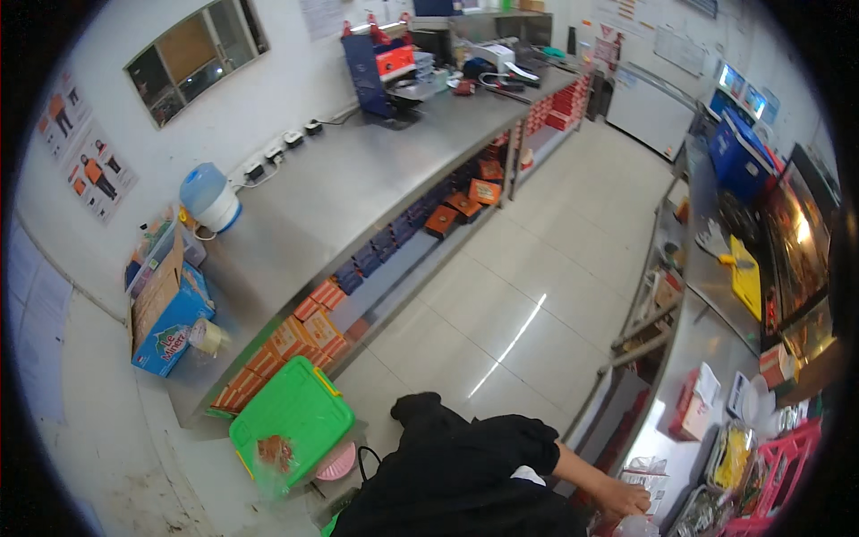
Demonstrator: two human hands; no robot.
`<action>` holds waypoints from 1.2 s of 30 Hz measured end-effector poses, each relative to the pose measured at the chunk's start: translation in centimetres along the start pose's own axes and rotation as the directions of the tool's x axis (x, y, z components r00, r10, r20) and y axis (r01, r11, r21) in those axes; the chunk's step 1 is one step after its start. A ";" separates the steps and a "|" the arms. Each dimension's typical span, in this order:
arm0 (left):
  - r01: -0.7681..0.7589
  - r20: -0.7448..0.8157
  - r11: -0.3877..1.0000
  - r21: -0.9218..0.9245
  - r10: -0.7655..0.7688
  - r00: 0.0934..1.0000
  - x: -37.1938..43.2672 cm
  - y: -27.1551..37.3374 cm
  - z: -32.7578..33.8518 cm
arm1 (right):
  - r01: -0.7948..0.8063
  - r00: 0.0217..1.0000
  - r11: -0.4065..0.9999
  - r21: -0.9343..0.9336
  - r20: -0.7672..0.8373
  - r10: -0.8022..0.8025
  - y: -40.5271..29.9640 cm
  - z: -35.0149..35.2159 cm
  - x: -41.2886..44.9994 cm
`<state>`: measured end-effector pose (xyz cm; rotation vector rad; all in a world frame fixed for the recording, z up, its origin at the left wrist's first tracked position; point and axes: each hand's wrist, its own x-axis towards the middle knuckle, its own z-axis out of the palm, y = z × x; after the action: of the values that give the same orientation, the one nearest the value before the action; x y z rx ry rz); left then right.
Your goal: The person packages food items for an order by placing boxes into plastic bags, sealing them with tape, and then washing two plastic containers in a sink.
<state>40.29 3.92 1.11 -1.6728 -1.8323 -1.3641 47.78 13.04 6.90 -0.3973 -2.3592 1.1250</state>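
Note:
My left hand (621, 498), below a short black sleeve, reaches over the steel counter on the right. Its fingers are curled among clear plastic packaging. A printed clear packet (649, 478) lies against the fingers, and another crumpled plastic bag (636, 525) is just below them. Whether the fingers grip either one is hidden. My right hand is out of view. Close by on this counter are a red and white carton (694, 406), a clear container with yellow contents (730, 456), a container with dark green contents (698, 513) and a pink plastic basket (782, 463).
A long steel table (302, 221) runs along the left, with boxes on its lower shelf. A green lidded bin (295, 416) stands at its near end. Tiled floor (496, 315) lies between the counters. Farther along the right are a yellow cutting board (743, 285) and a blue cooler (738, 154).

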 end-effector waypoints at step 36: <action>0.583 -0.501 0.116 0.804 -0.395 0.770 -32.7 2.9 -21.9 | -0.769 0.512 0.634 -0.078 -0.667 0.540 10.8 -21.9 -28.9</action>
<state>43.86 -33.29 -11.36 -0.2464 -2.4104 -0.2138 84.40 20.62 1.38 -1.6808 -1.8118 0.6398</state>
